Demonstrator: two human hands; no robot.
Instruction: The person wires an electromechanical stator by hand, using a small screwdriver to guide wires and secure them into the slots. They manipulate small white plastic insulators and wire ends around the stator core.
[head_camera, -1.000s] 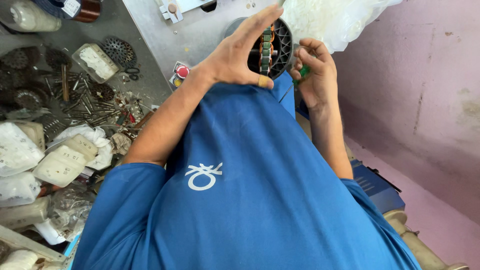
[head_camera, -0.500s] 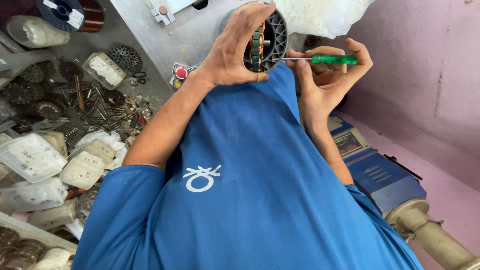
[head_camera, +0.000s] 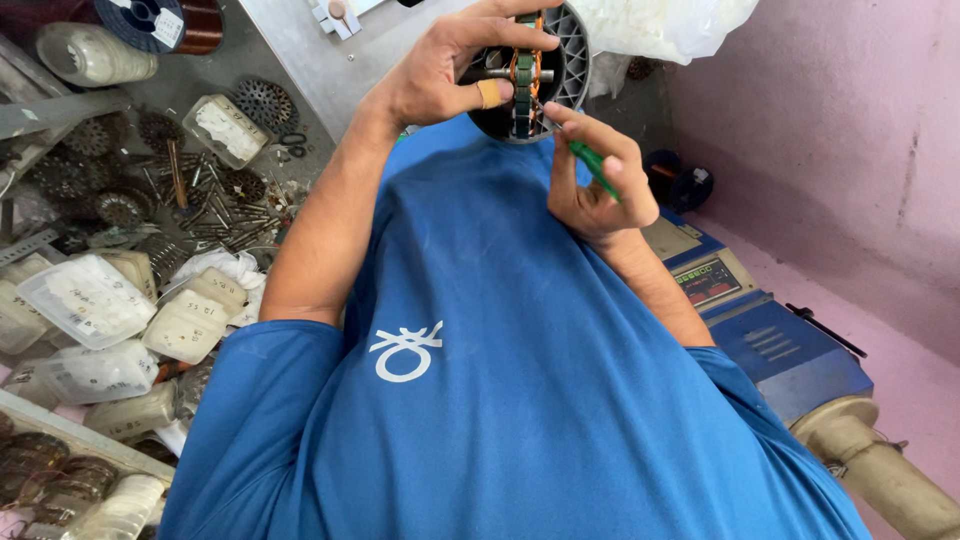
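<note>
The left hand (head_camera: 440, 75) stays clamped on the round motor stator (head_camera: 530, 70), held up before the chest. The right hand (head_camera: 595, 185) has drawn its green-handled tool (head_camera: 595, 170) in closer than half a second ago, fingers closed around it, tip now at the windings.

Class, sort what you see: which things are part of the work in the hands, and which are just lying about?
In the work:
left hand
right hand
motor stator
green tool

Lying about:
plastic boxes
metal discs
wire spool
blue machine
white bag
</note>
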